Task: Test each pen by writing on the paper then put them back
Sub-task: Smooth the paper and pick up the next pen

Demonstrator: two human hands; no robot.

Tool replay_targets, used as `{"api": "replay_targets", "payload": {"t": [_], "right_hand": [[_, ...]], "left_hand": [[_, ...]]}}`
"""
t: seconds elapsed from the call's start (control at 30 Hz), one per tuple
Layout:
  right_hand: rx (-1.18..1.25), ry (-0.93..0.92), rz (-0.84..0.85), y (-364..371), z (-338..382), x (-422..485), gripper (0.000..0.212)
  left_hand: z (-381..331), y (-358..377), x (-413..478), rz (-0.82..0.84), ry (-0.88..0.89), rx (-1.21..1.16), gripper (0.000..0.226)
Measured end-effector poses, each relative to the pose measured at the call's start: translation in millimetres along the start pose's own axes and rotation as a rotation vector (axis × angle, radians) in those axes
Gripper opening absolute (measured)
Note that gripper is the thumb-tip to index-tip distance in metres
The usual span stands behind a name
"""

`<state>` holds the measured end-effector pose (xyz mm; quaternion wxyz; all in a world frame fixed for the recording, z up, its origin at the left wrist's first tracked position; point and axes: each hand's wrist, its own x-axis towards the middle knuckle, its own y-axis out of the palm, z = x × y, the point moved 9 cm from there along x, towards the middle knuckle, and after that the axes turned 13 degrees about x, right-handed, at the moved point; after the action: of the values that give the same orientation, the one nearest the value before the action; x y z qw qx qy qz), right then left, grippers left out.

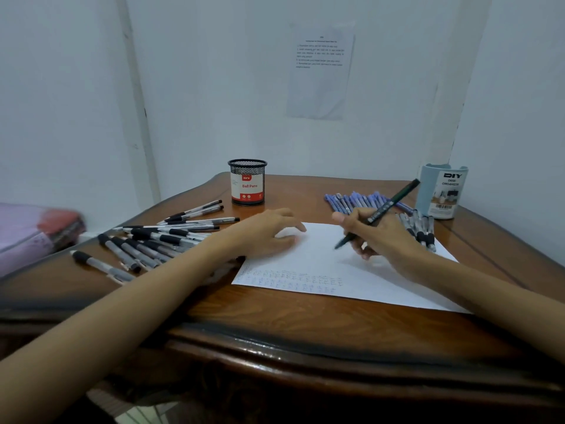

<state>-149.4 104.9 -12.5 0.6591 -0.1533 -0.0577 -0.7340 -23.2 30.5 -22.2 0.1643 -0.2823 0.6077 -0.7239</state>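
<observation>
Right hand [383, 237] gripped a dark green pen [379, 214] over the white paper [382, 283], long axis slanted, tip down-left, cap end up-right toward the blue desk organizer [443, 194], left hand [269, 232] lay relaxed and open, fingers on the paper's far-left corner.

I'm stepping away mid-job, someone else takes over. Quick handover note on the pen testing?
Left hand: open, resting on the paper.
Right hand: grips a dark pen, tip close to the paper.
Grey-black pens lie loose at the left, blue pens in a row at the back, more grey pens beside the desk organizer.
Done: rows of test marks near the paper's front edge.
Left: test this pen; no pens show in the mesh pen cup or organizer.
</observation>
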Motion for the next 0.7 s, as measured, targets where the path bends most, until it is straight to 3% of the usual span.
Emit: {"api": "replay_targets", "payload": {"t": [0.23,0.4,0.57,0.7], "right_hand": [[-0.251,-0.044,0.082,22,24,5,0.019],[-0.435,-0.241,0.143,86,48,8,0.016],[-0.407,-0.422,0.155,167,75,-3,0.01],[-0.323,-0.525,0.284,245,82,-37,0.011]], "left_hand": [[27,-41,-25,-0.144,-0.151,-0.039,0.031],[60,-61,-72,-0.231,-0.297,-0.082,0.028],[91,-87,-159,-0.344,-0.445,-0.084,0.024],[111,-96,-253,-0.413,-0.612,-0.035,0.022]]}}
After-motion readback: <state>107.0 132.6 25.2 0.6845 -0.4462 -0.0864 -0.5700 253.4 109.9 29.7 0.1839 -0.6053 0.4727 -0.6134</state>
